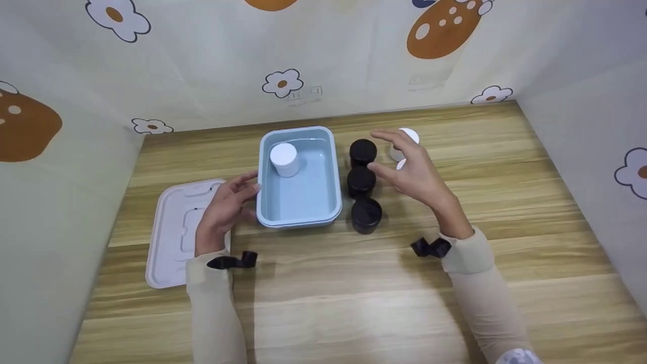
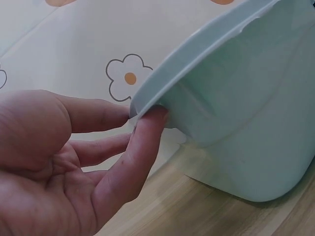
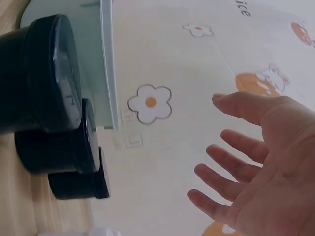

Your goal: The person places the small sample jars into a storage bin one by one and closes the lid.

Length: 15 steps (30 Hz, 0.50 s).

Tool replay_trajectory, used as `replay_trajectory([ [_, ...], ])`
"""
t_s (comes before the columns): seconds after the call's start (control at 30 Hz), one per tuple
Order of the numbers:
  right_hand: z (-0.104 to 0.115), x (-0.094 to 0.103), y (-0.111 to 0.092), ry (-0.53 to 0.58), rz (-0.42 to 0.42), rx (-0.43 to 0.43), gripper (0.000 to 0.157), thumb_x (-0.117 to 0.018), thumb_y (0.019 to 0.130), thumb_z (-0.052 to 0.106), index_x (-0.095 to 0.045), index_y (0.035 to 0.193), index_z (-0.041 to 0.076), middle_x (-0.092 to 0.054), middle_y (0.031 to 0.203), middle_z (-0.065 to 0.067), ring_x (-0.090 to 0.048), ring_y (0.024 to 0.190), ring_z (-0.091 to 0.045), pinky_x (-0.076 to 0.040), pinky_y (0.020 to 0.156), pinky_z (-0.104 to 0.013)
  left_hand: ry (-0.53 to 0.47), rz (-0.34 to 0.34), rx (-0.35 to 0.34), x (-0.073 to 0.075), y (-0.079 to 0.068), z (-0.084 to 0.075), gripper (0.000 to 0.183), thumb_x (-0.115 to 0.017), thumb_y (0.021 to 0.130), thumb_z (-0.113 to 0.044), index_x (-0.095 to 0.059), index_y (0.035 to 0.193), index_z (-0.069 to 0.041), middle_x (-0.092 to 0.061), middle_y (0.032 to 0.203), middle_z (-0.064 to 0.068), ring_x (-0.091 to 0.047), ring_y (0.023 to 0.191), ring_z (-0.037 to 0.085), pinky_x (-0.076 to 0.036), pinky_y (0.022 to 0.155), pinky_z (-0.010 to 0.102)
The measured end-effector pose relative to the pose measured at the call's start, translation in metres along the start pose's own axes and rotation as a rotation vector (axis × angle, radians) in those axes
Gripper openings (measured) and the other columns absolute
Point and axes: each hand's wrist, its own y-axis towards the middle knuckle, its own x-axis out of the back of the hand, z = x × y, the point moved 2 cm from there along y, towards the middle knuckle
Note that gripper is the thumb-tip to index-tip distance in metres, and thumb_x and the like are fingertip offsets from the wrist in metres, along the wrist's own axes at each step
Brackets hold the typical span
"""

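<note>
My left hand (image 1: 222, 210) holds the left rim of a light blue plastic tub (image 1: 263, 202), its fingertips right at the lip in the left wrist view. A white cylindrical jar (image 1: 285, 161) stands inside the tub, near its back left corner. My right hand (image 1: 417, 174) is spread, thumb and fingers apart, with nothing between them. It hovers just right of three black lidded jars, a back one (image 1: 363, 150), a middle one (image 1: 361, 181) and a front one (image 1: 366, 213). Behind this hand, a white jar (image 1: 410, 135) and another white top (image 1: 401, 165) are partly hidden.
A white rectangular lid (image 1: 169, 237) lies on the wood-grain table (image 1: 323, 308) at the left, partly under my left forearm. Patterned sheeting (image 1: 212, 76) walls the table at the back and both sides. Black wrist mounts (image 1: 430, 247) stick out from the sleeves.
</note>
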Motion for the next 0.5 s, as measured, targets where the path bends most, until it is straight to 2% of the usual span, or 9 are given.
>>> replay_trajectory([
  [0.17,-0.012,0.018,-0.006,0.017,-0.013,-0.03,0.055,-0.081,0.084,0.009,-0.062,0.135,0.008,-0.062,0.137,-0.009,-0.052,0.13,-0.02,-0.041,0.113,-0.041,0.02,-0.012,0.003,-0.001,0.001,0.0,0.05,-0.051,0.105,-0.02,-0.04,0.152,-0.007,-0.056,0.139,0.02,-0.061,0.114,0.016,-0.061,0.07,0.03],
  [0.3,-0.032,0.032,-0.008,0.088,-0.025,-0.066,0.054,-0.081,0.084,0.008,-0.063,0.135,0.01,-0.062,0.136,-0.003,-0.053,0.126,-0.01,-0.043,0.112,-0.04,0.02,-0.009,-0.006,-0.001,0.002,0.0,0.05,-0.052,0.105,-0.02,-0.041,0.151,-0.008,-0.057,0.136,0.018,-0.062,0.111,0.014,-0.062,0.072,0.032],
  [0.4,-0.053,0.041,-0.01,0.223,-0.039,-0.078,0.053,-0.079,0.083,0.0,-0.063,0.133,0.004,-0.063,0.133,-0.001,-0.055,0.124,-0.008,-0.044,0.112,-0.038,0.018,-0.014,-0.006,-0.001,0.001,0.0,0.049,-0.052,0.105,-0.02,-0.041,0.151,-0.008,-0.057,0.138,0.02,-0.062,0.111,0.013,-0.062,0.072,0.032],
  [0.5,-0.072,0.048,-0.013,0.403,-0.053,-0.063,0.053,-0.074,0.082,-0.011,-0.06,0.132,-0.006,-0.064,0.131,-0.003,-0.057,0.125,-0.013,-0.046,0.11,-0.038,0.022,-0.017,-0.007,0.001,0.0,0.0,0.049,-0.052,0.105,-0.019,-0.041,0.152,-0.008,-0.055,0.142,0.022,-0.062,0.112,0.015,-0.063,0.073,0.033],
])
